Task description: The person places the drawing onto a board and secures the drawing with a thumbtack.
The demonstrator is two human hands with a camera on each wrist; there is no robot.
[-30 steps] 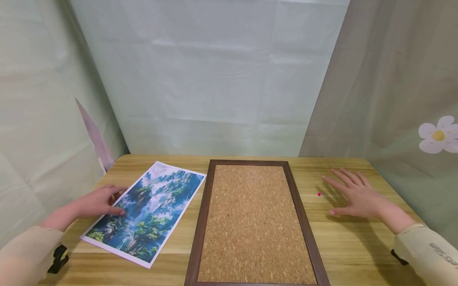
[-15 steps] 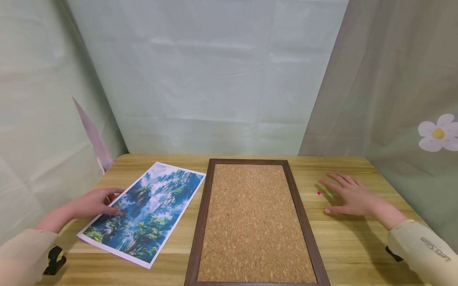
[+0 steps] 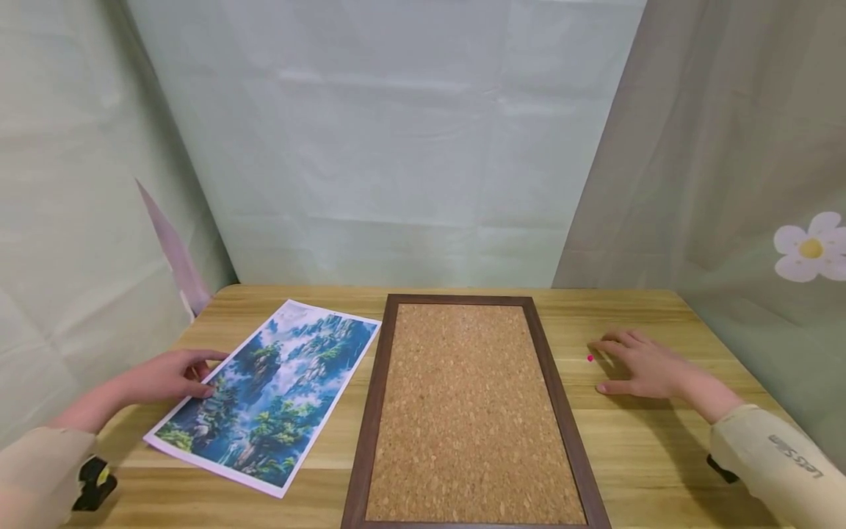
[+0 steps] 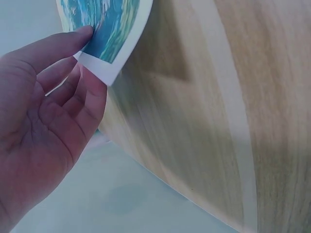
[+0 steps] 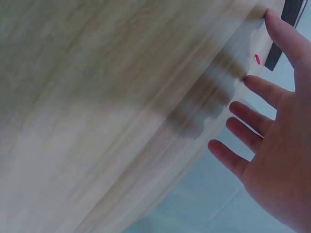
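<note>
A landscape print (image 3: 264,393) with blue mountains lies on the wooden table (image 3: 661,441) at the left. My left hand (image 3: 173,373) pinches its left edge, thumb on top and fingers under the lifted edge of the print (image 4: 109,48); the left wrist view shows that hand (image 4: 48,111). A cork board (image 3: 465,411) in a dark frame lies in the middle. My right hand (image 3: 644,364) hovers flat just right of a small red pushpin (image 3: 590,358), the fingers (image 5: 262,90) spread near the pushpin (image 5: 256,59).
Pale green fabric (image 3: 396,147) closes off the back and both sides. A flower print (image 3: 809,247) marks the right curtain. Bare tabletop lies in front of the right hand and between board and print.
My right hand has drawn back a little toward me and lowered, fingertips nearer the pushpin. My left hand has slipped fingers under the print's edge and lifted it slightly.
</note>
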